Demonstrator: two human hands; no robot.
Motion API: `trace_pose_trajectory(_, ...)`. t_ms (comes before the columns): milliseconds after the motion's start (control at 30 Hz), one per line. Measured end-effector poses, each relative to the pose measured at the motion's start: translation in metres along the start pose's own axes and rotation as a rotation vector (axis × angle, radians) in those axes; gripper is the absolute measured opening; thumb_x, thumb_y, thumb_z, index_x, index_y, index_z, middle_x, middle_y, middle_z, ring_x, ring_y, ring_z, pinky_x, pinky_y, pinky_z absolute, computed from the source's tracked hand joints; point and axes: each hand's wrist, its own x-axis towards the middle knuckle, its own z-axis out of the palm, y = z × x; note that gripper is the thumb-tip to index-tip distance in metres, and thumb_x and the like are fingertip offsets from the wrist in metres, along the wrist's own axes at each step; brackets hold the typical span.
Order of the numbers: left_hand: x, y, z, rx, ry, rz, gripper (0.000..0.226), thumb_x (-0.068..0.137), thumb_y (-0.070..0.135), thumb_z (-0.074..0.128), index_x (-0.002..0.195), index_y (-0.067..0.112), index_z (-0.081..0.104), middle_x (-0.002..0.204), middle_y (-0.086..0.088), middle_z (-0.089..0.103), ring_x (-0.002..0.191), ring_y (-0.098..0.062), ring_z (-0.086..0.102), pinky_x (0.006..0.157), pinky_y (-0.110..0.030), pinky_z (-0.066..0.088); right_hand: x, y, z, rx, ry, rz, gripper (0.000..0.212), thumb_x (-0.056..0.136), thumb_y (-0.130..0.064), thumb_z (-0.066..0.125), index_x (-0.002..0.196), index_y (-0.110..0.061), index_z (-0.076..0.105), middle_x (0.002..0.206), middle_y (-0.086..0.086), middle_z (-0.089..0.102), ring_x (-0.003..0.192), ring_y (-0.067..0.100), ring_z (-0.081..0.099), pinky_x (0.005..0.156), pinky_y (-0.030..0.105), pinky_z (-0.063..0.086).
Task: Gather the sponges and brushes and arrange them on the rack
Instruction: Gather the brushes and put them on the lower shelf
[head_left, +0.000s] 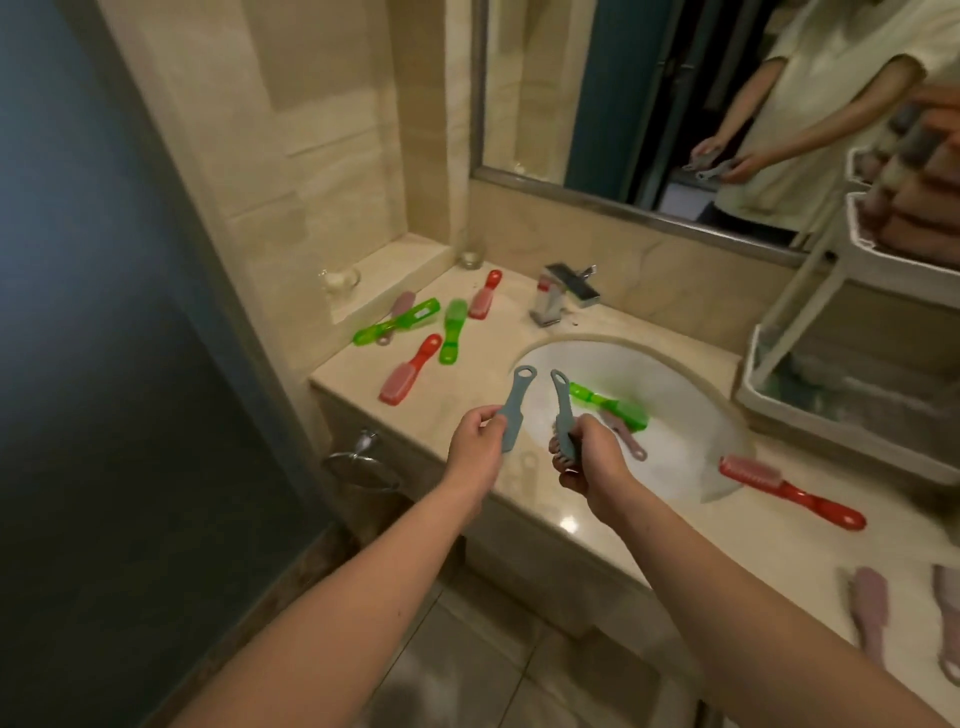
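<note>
Left grip (475, 441) clenched round the lower end of grey-blue brush (514, 402), handle loop pointing up and away. Right grip (587, 462) grasping second grey-blue brush (562, 410) by its bristle head, handle also up. Both are held side by side, apart, over the front edge of the bench (571, 525) at the near rim of the sink (623, 364).

In the sink: green brush (608, 405) and pink brush (626, 439). Red brush (789, 491) on the bench at the sink's right rim. Cluster of brushes (452, 325), green, red and pink, toward the back-left corner. Two pink brushes (870, 608) near the front-right edge. White rack (779, 410) stands at the right edge.
</note>
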Motion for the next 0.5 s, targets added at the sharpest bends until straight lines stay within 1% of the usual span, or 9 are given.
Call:
trace_pose_trajectory(67, 0.008, 0.007, 0.025, 0.027, -0.039, 0.01, 0.019, 0.1, 0.023, 0.044, 0.116, 0.018, 0.054, 0.107, -0.003, 0.063, 0.077, -0.011, 0.055, 0.058, -0.02, 0.04, 0.007, -0.009, -0.023, -0.021, 0.059, -0.031, 0.016, 0.085, -0.012, 0.038, 0.081, -0.015, 0.053, 0.068, 0.004, 0.055, 0.054, 0.015, 0.044, 0.054, 0.027, 0.033)
trace_pose_trajectory(133, 0.015, 0.013, 0.049, 0.046, -0.085, -0.001, 0.021, 0.1, 0.023, 0.045, 0.117, 0.016, 0.054, 0.099, -0.002, 0.061, 0.068, -0.009, 0.051, 0.053, -0.018, 0.037, 0.013, -0.016, -0.044, -0.019, 0.093, -0.035, 0.017, 0.086, -0.012, 0.039, 0.084, -0.014, 0.055, 0.074, 0.005, 0.059, 0.059, 0.017, 0.05, 0.056, 0.027, 0.037)
trace_pose_trajectory(233, 0.026, 0.02, 0.081, 0.091, -0.18, -0.008, 0.021, 0.099, 0.024, 0.047, 0.117, 0.016, 0.054, 0.095, -0.002, 0.061, 0.067, -0.01, 0.054, 0.055, -0.022, 0.038, 0.024, -0.02, -0.073, -0.015, 0.15, -0.041, 0.025, 0.085, -0.012, 0.04, 0.096, -0.01, 0.062, 0.078, 0.007, 0.062, 0.062, 0.017, 0.055, 0.053, 0.026, 0.039)
trace_pose_trajectory(300, 0.032, 0.024, 0.1, 0.112, -0.244, -0.017, 0.019, 0.098, 0.025, 0.048, 0.114, 0.017, 0.053, 0.092, -0.001, 0.061, 0.067, -0.011, 0.056, 0.056, -0.023, 0.039, 0.028, -0.021, -0.089, -0.008, 0.191, -0.039, 0.03, 0.083, -0.012, 0.041, 0.103, -0.007, 0.062, 0.078, 0.007, 0.062, 0.062, 0.016, 0.057, 0.051, 0.026, 0.039)
trace_pose_trajectory(400, 0.038, 0.029, 0.127, 0.15, -0.35, -0.012, 0.017, 0.098, 0.027, 0.05, 0.112, 0.018, 0.053, 0.094, 0.0, 0.063, 0.068, -0.011, 0.058, 0.058, -0.025, 0.04, 0.027, -0.024, -0.111, 0.05, 0.292, -0.046, 0.026, 0.085, -0.009, 0.042, 0.102, -0.009, 0.062, 0.078, 0.007, 0.062, 0.063, 0.017, 0.058, 0.052, 0.026, 0.039)
trace_pose_trajectory(467, 0.041, 0.03, 0.144, 0.18, -0.432, -0.011, 0.019, 0.097, 0.026, 0.052, 0.113, 0.016, 0.053, 0.097, -0.001, 0.065, 0.069, -0.01, 0.057, 0.057, -0.023, 0.04, 0.024, -0.025, -0.124, 0.092, 0.362, -0.048, 0.026, 0.086, -0.009, 0.044, 0.106, -0.009, 0.061, 0.081, 0.006, 0.063, 0.066, 0.018, 0.06, 0.052, 0.026, 0.039)
trace_pose_trajectory(500, 0.043, 0.031, 0.152, 0.193, -0.469, -0.005, 0.022, 0.097, 0.026, 0.053, 0.115, 0.014, 0.054, 0.1, -0.003, 0.066, 0.069, -0.01, 0.057, 0.054, -0.019, 0.041, 0.022, -0.025, -0.131, 0.108, 0.392, -0.047, 0.027, 0.086, -0.01, 0.045, 0.108, -0.009, 0.061, 0.083, 0.006, 0.064, 0.067, 0.018, 0.06, 0.052, 0.026, 0.04)
